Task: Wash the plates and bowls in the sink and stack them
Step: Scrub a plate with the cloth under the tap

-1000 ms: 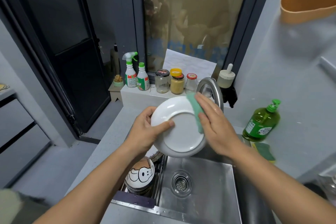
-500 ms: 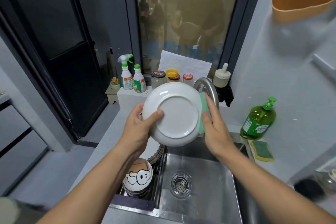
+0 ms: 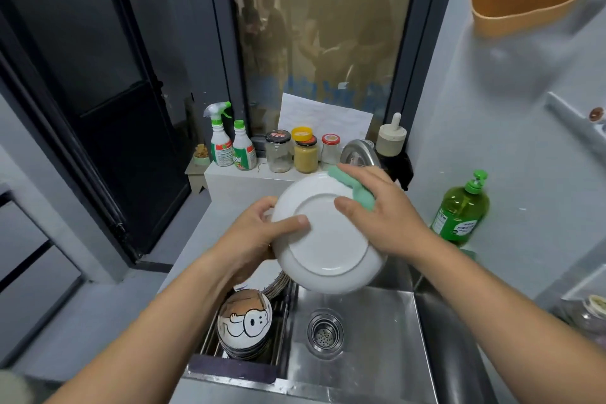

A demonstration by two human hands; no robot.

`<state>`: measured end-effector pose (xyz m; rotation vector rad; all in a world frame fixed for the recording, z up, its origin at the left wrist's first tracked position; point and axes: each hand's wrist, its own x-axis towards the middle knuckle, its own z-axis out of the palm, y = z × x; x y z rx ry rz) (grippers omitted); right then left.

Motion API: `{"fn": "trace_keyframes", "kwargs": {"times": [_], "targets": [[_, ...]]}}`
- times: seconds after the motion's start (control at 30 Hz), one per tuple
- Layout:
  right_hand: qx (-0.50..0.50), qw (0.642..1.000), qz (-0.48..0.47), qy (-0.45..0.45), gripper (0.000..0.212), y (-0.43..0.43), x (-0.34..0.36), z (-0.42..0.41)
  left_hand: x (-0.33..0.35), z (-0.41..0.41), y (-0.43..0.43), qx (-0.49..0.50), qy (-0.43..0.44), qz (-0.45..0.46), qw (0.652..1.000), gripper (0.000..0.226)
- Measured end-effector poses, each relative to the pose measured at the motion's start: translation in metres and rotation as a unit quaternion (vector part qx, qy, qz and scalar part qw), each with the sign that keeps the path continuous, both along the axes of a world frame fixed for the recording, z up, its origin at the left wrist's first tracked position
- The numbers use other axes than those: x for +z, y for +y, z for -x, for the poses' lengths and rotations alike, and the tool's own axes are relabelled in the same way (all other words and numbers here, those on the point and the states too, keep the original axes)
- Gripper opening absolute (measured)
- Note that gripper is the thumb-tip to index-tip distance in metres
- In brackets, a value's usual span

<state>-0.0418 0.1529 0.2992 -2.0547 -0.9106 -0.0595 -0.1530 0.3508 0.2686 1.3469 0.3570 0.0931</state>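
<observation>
My left hand (image 3: 259, 233) grips a white plate (image 3: 328, 246) by its left rim, underside facing me, above the steel sink (image 3: 377, 331). My right hand (image 3: 380, 216) presses a green sponge (image 3: 355, 187) against the plate's upper right rim, thumb on the base. On a rack at the sink's left stands a stack of bowls (image 3: 244, 325), the top one with a cartoon dog. Behind it a stack of plates (image 3: 265, 279) is partly hidden by my left wrist.
A green dish-soap bottle (image 3: 460, 210) stands on the counter at right. The curved faucet (image 3: 359, 151) rises behind the plate. Spray bottles (image 3: 229, 141) and jars (image 3: 305, 151) line the sill. The drain (image 3: 325, 333) sits mid-basin. An orange holder (image 3: 528, 3) hangs on the right wall.
The plate has dropped lower and tilted toward the right. My right hand with the sponge moved from the plate's right edge up onto its upper right rim and underside.
</observation>
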Motion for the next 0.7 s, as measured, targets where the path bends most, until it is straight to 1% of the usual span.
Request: {"fn": "trace_keyframes", "kwargs": {"times": [0.07, 0.17, 0.2, 0.23, 0.3, 0.37, 0.43, 0.53, 0.6, 0.63, 0.7], "targets": [[0.055, 0.995, 0.072, -0.04, 0.056, 0.003, 0.012, 0.003, 0.014, -0.005, 0.007, -0.055, 0.0, -0.044, 0.998, 0.053], [0.121, 0.964, 0.193, -0.137, 0.057, 0.009, 0.03, 0.007, 0.028, -0.009, 0.01, -0.183, -0.021, -0.098, 0.978, 0.047], [0.125, 0.955, 0.213, -0.163, 0.056, 0.01, 0.033, 0.006, 0.03, -0.011, 0.01, -0.2, -0.033, -0.107, 0.973, 0.045], [0.124, 0.953, 0.211, -0.18, 0.056, 0.011, 0.035, 0.005, 0.03, -0.014, 0.009, -0.194, -0.044, -0.103, 0.975, 0.046], [0.108, 0.96, 0.169, -0.197, 0.054, 0.009, 0.028, 0.003, 0.027, -0.016, 0.006, -0.147, -0.059, -0.074, 0.985, 0.052], [0.061, 0.969, 0.116, -0.21, 0.051, 0.006, 0.009, -0.001, 0.017, -0.017, 0.003, -0.09, -0.062, -0.042, 0.993, 0.056], [0.003, 0.983, 0.054, -0.174, 0.05, 0.001, -0.018, 0.005, 0.005, -0.016, 0.0, -0.019, -0.054, 0.001, 0.998, 0.062], [-0.036, 0.998, -0.023, -0.05, 0.054, -0.003, -0.053, 0.03, -0.008, -0.012, 0.0, 0.069, -0.052, 0.076, 0.993, 0.068], [-0.044, 0.999, -0.03, 0.005, 0.056, 0.0, -0.062, 0.038, -0.018, -0.006, -0.005, 0.081, -0.044, 0.096, 0.991, 0.065], [-0.049, 0.998, -0.025, 0.012, 0.056, 0.003, -0.058, 0.034, -0.022, -0.003, -0.011, 0.075, -0.037, 0.098, 0.992, 0.062], [-0.045, 0.999, -0.001, -0.011, 0.056, 0.012, -0.039, 0.015, -0.022, 0.0, -0.022, 0.066, -0.033, 0.096, 0.993, 0.056]]}}
